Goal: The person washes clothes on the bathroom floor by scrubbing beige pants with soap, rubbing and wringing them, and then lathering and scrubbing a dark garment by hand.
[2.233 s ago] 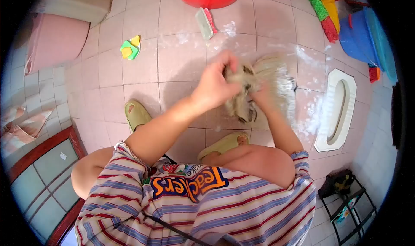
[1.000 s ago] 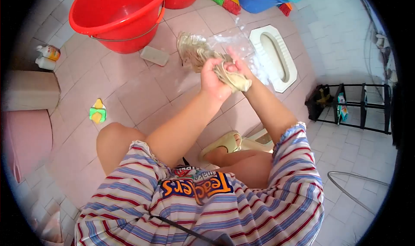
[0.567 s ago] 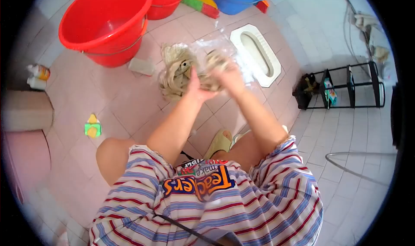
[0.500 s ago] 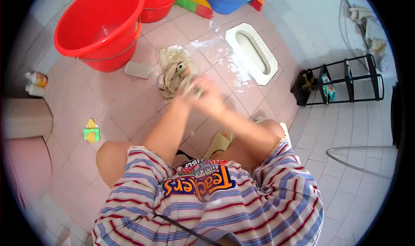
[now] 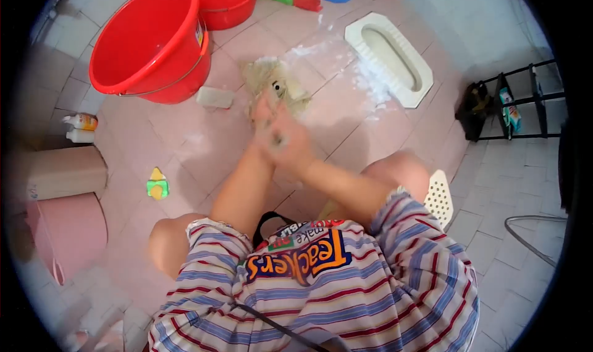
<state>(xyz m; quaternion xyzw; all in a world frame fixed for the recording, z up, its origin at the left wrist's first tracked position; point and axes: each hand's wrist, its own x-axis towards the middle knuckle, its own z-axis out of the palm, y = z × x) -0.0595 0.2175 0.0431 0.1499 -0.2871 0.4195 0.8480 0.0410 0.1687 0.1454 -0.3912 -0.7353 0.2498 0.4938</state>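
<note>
In front of my knees, my left hand (image 5: 262, 114) and my right hand (image 5: 290, 143) come together, closed and blurred by motion. Both grip the beige strands of a mop head (image 5: 295, 91); a small bit of strand shows between the fingers. The mop head lies on the pink tiled floor just beyond my hands, and its round dark socket faces up. My hands hide its near part. Left of it is a pale rectangular block (image 5: 215, 97). White powder or foam (image 5: 374, 83) lies on the tiles beside the squat toilet (image 5: 395, 58).
Far left stand a large red bucket (image 5: 145, 49) and another red bucket (image 5: 227, 9). A yellow-green sponge-like item (image 5: 157, 184) lies left of me. Bottles (image 5: 81, 128), a cardboard box (image 5: 68, 171) and a pink bin (image 5: 71, 234) line the left wall. A black rack (image 5: 525, 105) stands right.
The view has shifted, so the surroundings sit differently in the frame. The mop strands look more spread out and blurred, with my hands still together at the near side.
</note>
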